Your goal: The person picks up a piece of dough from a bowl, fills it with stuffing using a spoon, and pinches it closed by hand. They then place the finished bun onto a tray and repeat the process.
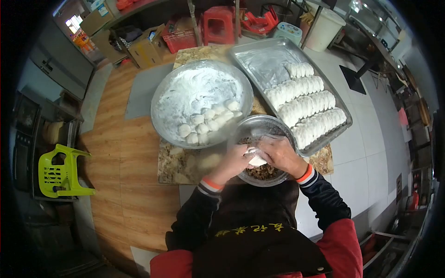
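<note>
Both my hands meet over a metal bowl [263, 183] of dark, crumbly filling. My left hand [233, 163] is closed on one side of a white piece of dough [257, 160]. From the other side my right hand [279, 154] pinches the same dough with bent fingers. Behind and to the left is a wide metal basin [160, 99] dusted with flour, with several round dough balls [202, 128] near its front right. A metal tray [254, 56] at the right holds rows of shaped white dumplings [309, 107].
The bowls and tray rest on a stone-patterned table [174, 166]. A green plastic chair [66, 172] stands on the floor at the left. Beyond the table are red stools [221, 23], cardboard boxes [147, 47], a red crate [181, 34] and a white bucket [324, 30].
</note>
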Motion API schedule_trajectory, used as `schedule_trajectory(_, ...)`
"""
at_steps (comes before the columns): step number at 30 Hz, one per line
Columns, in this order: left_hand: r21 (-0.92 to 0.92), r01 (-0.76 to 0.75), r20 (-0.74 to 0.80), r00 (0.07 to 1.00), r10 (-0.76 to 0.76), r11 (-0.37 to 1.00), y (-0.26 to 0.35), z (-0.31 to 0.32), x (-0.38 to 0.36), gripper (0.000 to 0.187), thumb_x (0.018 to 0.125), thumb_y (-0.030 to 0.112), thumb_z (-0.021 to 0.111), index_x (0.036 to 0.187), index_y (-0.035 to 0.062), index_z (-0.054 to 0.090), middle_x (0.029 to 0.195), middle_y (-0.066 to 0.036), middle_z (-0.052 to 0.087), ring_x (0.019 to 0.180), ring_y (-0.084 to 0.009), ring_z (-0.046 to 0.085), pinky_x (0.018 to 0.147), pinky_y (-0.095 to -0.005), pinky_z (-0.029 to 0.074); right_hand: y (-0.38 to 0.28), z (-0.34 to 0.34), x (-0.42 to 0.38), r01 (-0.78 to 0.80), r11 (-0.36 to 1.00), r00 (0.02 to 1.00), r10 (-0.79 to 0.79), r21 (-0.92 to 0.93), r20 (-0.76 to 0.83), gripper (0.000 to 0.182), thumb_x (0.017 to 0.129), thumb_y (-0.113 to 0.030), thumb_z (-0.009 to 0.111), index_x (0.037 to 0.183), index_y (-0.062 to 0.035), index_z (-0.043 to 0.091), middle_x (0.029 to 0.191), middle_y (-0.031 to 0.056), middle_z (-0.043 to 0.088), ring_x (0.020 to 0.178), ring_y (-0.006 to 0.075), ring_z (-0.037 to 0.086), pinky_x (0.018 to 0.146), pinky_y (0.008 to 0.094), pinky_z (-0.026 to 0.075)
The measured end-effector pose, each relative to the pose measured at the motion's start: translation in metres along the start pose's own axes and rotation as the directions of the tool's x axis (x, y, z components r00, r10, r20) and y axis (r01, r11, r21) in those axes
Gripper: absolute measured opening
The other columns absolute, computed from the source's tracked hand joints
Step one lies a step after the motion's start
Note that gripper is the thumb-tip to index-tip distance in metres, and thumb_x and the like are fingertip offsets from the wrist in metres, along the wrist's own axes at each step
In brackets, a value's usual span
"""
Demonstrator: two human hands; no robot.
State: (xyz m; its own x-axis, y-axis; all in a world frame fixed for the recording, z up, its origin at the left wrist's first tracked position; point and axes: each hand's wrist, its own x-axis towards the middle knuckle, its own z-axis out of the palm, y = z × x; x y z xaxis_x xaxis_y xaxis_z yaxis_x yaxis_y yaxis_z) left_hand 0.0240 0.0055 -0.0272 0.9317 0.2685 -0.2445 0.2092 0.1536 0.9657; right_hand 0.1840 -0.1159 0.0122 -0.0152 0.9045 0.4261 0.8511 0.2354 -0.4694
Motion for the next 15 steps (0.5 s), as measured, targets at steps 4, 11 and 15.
schedule_trajectory(4, -0.259, -0.155, -0.144, 0.982, 0.121, 0.953, 0.002, 0.010, -0.004, 0.028, 0.102, 0.017, 0.056, 0.120, -0.0033, 0.062, 0.111, -0.007, 0.065, 0.100, -0.0137, 0.064, 0.083, -0.0294, 0.057, 0.002, 0.003, -0.004, -0.312, 0.881, 0.935, 0.352, 0.355, -0.053, 0.019, 0.089, -0.010, 0.065, 0.107, -0.0025, 0.065, 0.098, 0.0164, 0.068, 0.091, 0.0373, 0.066, 0.077, 0.0417, 0.054)
schedule_trajectory(11, -0.477, -0.401, -0.388, 0.894, 0.223, 0.782, 0.030, -0.010, -0.014, 0.041, 0.102, 0.029, 0.057, 0.128, -0.0018, 0.055, 0.128, -0.017, 0.060, 0.120, -0.0291, 0.059, 0.105, -0.0422, 0.047, 0.025, -0.014, -0.049, -0.363, 0.915, 0.930, 0.368, -0.173, -0.003, 0.014, 0.089, -0.018, 0.068, 0.096, -0.0059, 0.069, 0.091, 0.0149, 0.068, 0.088, 0.0349, 0.067, 0.078, 0.0445, 0.052)
schedule_trajectory(15, -0.593, -0.416, -0.413, 0.892, 0.184, 0.690, 0.034, -0.014, -0.011, 0.037, 0.101, 0.023, 0.058, 0.127, -0.0028, 0.056, 0.127, -0.017, 0.060, 0.120, -0.0304, 0.059, 0.107, -0.0449, 0.046, 0.022, -0.014, -0.067, -0.242, 0.922, 0.953, 0.285, -0.304, 0.105, 0.012, 0.084, -0.015, 0.068, 0.093, -0.0085, 0.069, 0.087, 0.0136, 0.067, 0.083, 0.0341, 0.066, 0.074, 0.0453, 0.051)
